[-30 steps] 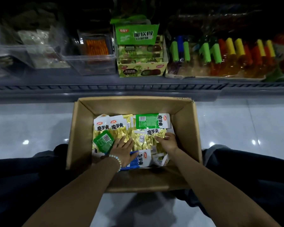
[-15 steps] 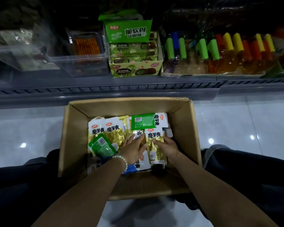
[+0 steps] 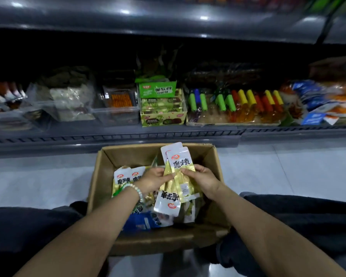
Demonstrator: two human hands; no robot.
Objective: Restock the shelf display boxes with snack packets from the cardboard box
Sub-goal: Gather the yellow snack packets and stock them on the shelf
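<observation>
Foil-and-plastic snack packets (image 3: 179, 172): light, floppy, slick, and likely to slide apart, so best pinched across the stack's middle. Left hand (image 3: 155, 179) and right hand (image 3: 206, 180) each grip the fanned bundle at mid-length, fingers curled round its edges, above the cardboard box (image 3: 97, 176). Loose packets (image 3: 122, 179) lie inside. Beyond, well apart, a green display box (image 3: 162, 116) sits on the shelf (image 3: 188, 134).

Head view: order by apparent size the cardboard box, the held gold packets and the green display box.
1. cardboard box, clearly largest.
2. gold packets and green display box look about alike. The packets are nearer the camera, so they are left unranked.
</observation>
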